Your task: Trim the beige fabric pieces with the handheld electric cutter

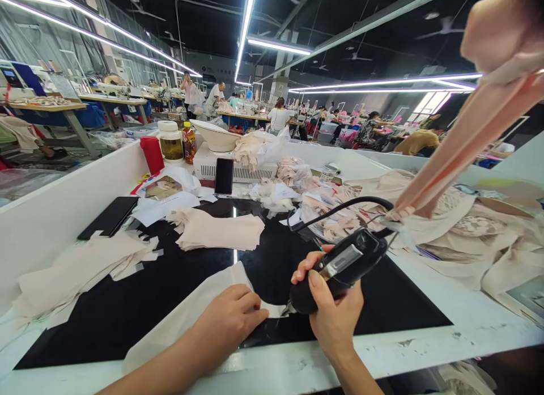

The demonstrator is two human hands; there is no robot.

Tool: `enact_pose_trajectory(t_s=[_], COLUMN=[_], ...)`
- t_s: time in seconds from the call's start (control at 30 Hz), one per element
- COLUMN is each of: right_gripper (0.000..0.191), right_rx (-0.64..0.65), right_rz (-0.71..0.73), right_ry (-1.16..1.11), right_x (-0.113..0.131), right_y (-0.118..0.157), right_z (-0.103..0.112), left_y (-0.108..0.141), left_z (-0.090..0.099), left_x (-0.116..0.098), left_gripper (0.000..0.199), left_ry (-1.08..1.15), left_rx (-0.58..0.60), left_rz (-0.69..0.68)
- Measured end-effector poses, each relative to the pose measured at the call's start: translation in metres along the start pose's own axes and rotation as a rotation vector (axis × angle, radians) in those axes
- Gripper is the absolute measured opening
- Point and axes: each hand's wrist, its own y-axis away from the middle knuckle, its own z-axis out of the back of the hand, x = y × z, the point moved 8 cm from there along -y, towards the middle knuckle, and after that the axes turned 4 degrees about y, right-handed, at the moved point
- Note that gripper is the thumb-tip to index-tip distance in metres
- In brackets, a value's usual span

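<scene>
My right hand (335,310) is wrapped round a black corded hand-held power tool (352,262). Its metal tip meets the edge of a pale beige fabric piece (191,301) lying on the black mat (106,321). With fingers bent together, my left hand (233,315) grips that fabric near its right end, a short way left of the tip. A twisted pink fabric strip (450,148) runs from the tool's rear end up to the upper right. Beyond my left hand rests a stack of beige cut pieces (219,229).
More beige pieces (85,264) lie at the left, near a black flat case (108,217). At the back stand a phone (224,175), a red cup (152,155), a jar (170,143) and a white scale (215,137). Fabric heaps (450,219) cover the right side. Several people work beyond.
</scene>
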Motion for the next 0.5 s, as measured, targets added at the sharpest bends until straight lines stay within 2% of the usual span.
enact_pose_trajectory(t_s=[0.3, 0.5], right_gripper=[0.039, 0.045], right_rx=[-0.028, -0.069], right_rz=[-0.026, -0.047], right_ry=[0.079, 0.155], right_x=[-0.011, -0.016], right_y=[-0.004, -0.013], right_z=[0.003, 0.013], left_y=[-0.001, 0.001], left_z=[-0.005, -0.004], left_x=[0.004, 0.018], left_gripper=[0.008, 0.013], left_ry=[-0.033, 0.078], left_rx=[-0.064, -0.134], left_rz=[-0.008, 0.052])
